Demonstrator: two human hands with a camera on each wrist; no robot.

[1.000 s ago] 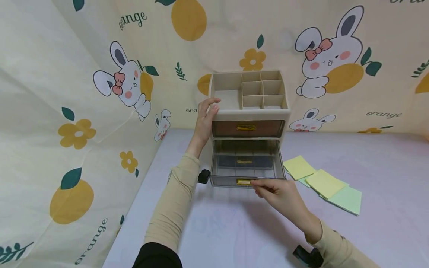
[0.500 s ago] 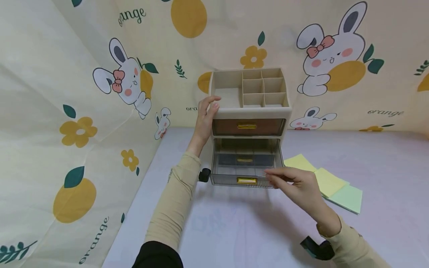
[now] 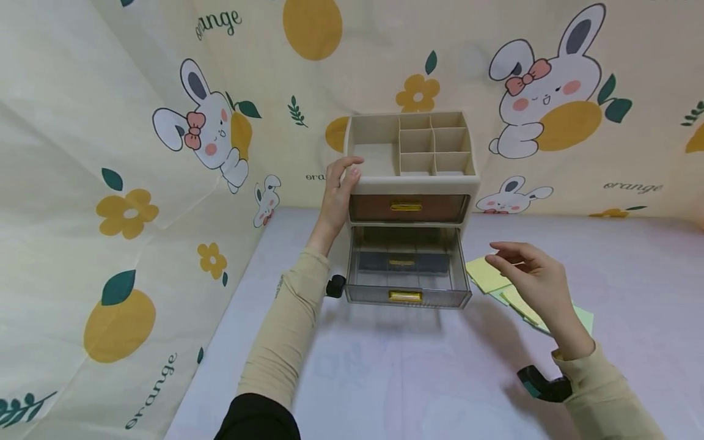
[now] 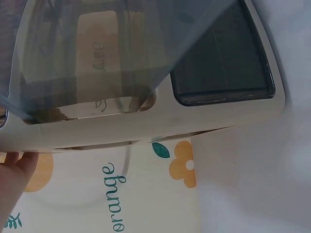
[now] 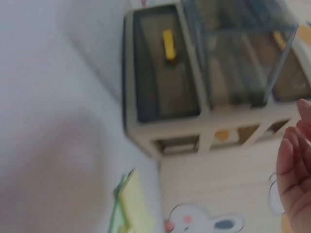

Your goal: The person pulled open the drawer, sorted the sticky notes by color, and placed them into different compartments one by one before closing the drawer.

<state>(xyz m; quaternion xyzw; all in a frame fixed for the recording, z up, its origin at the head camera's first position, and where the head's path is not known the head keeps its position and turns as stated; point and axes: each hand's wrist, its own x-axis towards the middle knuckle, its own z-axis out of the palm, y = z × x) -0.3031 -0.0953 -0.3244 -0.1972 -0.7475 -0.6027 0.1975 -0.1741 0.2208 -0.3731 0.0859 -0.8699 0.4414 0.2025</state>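
A cream desk organizer [image 3: 415, 187] with an open compartment tray on top stands on the table. Its smoky clear middle drawer [image 3: 379, 297] is pulled out, showing a bare inside; the brown top drawer [image 3: 374, 209] and the dark bottom drawer are in. My left hand [image 3: 337, 205] grips the organizer's upper left edge, fingers over the rim. To the right of the drawer, my right hand [image 3: 539, 284] hovers above the sticky notes [image 3: 486, 274], fingers loosely bent and nothing between them. In the right wrist view, part of that hand [image 5: 295, 179] shows at the right edge.
Yellow and green sticky notes lie overlapping on the table right of the organizer, partly covered by my right hand. A pale tablecloth [image 3: 385, 379] spreads in front. Behind and to the left hangs a cloth backdrop [image 3: 352, 79] with rabbits and oranges.
My right hand has let go of the middle drawer's gold handle and moved right and up, over the sticky notes. The drawer stays pulled out and the left hand keeps its hold.
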